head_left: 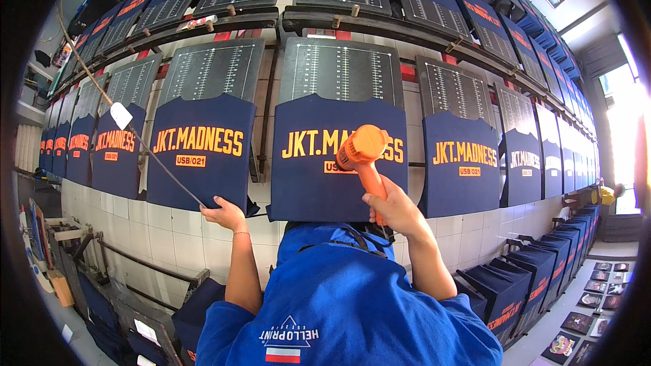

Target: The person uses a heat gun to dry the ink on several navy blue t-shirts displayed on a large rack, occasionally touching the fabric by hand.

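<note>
My right hand (399,210) grips the handle of an orange hair dryer (369,175), whose head hangs over the printed front of a navy T-shirt (339,193). The dryer hides part of the orange and yellow lettering. That shirt is stretched on a dark grey board with white ruled markings (339,71), right in front of me. My left hand (225,215) is closed on a thin dark cord (165,168) by the lower edge of the neighbouring navy T-shirt (196,179). The cord runs up to the far left, past a white tag (121,116).
More printed shirts on boards stretch left and right, such as this one (461,190). A second row lies beyond a dark metal rail (386,26). Behind me, to the right, stand further shirt-covered boards (498,285). A person in yellow (602,194) is at the far right.
</note>
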Tool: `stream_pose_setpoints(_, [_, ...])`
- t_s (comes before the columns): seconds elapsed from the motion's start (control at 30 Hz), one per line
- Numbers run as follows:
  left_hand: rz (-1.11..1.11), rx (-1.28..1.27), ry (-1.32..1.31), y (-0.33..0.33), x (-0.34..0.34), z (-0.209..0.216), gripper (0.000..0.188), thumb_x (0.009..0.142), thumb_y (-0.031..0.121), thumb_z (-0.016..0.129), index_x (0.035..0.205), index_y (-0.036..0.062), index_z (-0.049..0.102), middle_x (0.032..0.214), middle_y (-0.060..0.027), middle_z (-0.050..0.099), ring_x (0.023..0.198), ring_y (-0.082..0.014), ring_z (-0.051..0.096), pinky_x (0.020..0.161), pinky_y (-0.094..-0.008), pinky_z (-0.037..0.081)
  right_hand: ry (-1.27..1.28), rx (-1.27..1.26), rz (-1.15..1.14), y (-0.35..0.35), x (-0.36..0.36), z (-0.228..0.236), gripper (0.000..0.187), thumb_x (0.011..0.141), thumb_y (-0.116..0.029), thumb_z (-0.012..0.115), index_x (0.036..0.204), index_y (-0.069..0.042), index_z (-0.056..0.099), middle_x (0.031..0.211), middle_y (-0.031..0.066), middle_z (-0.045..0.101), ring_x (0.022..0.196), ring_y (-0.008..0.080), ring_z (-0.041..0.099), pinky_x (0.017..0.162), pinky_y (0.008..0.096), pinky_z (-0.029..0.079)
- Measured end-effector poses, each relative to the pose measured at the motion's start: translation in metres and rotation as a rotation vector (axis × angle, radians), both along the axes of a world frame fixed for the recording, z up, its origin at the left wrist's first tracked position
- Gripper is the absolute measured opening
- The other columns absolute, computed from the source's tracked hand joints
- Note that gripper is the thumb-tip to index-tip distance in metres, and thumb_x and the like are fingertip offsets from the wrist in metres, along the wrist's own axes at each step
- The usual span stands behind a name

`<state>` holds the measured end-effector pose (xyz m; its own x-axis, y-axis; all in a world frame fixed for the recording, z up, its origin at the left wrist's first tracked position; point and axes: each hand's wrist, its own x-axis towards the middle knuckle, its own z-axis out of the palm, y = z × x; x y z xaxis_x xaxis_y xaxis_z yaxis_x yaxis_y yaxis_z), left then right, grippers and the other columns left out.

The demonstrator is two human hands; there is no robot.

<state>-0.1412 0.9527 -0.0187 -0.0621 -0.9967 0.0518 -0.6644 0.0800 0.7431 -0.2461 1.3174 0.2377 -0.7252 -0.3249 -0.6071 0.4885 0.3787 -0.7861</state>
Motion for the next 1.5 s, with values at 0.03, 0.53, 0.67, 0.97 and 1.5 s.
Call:
stream_pose_setpoints(0.03, [0.0, 0.004, -0.015, 0.0, 0.0, 0.002, 0.066, 0.1, 0.032, 0.049, 0.149, -0.0045, 0.025, 0.14, -0.0296, 0.036, 0.127, -0.0452, 0.044, 0.106, -0.0506, 0.044, -0.013, -0.002, 0.019, 0.001, -0.002, 0.0, 0.031, 0.095, -0.017, 0.062, 0.118, 0.001, 0.052, 0.072, 0.0031, 0.056, 0.06, 0.011, 0.058, 0.055, 0.0265, 0.05])
stream_pose_setpoints(0.53, [0.009, -0.001, 0.036, 0.003, -0.001, 0.004, 0.067, 0.099, 0.032, 0.052, 0.147, -0.0065, 0.027, 0.14, -0.0327, 0.038, 0.129, -0.047, 0.042, 0.109, -0.0511, 0.038, -0.04, -0.043, 0.082, -0.003, -0.01, -0.004, 0.029, 0.096, -0.017, 0.062, 0.115, 0.001, 0.05, 0.071, 0.0041, 0.057, 0.059, 0.0114, 0.057, 0.053, 0.0268, 0.048])
stream_pose_setpoints(0.67, [0.002, -0.024, 0.023, 0.001, -0.002, 0.0, 0.067, 0.099, 0.032, 0.052, 0.147, -0.0064, 0.026, 0.139, -0.0323, 0.039, 0.129, -0.0469, 0.042, 0.109, -0.0509, 0.038, -0.016, -0.026, 0.06, -0.01, -0.008, -0.006, 0.027, 0.096, -0.018, 0.062, 0.113, 0.001, 0.051, 0.071, 0.0042, 0.057, 0.059, 0.012, 0.057, 0.053, 0.0271, 0.048])
stream_pose_setpoints(0.97, [0.002, -0.05, 0.018, -0.001, 0.0, -0.005, 0.066, 0.099, 0.031, 0.052, 0.147, -0.0064, 0.028, 0.14, -0.0313, 0.039, 0.13, -0.0459, 0.042, 0.11, -0.0508, 0.038, 0.004, -0.021, 0.144, -0.012, -0.016, -0.004, 0.03, 0.096, -0.019, 0.062, 0.116, 0.001, 0.052, 0.073, 0.0048, 0.058, 0.06, 0.0119, 0.058, 0.055, 0.0274, 0.049])
stream_pose_setpoints(1.5, [-0.06, -0.039, -0.069, 0.003, -0.001, 0.002, 0.065, 0.1, 0.036, 0.047, 0.148, -0.0026, 0.029, 0.143, -0.0295, 0.043, 0.129, -0.0452, 0.046, 0.106, -0.0502, 0.042, 0.011, -0.054, 0.294, 0.022, -0.028, -0.008, 0.045, 0.096, -0.022, 0.063, 0.13, 0.004, 0.048, 0.075, 0.0067, 0.06, 0.06, 0.0126, 0.059, 0.055, 0.029, 0.049])
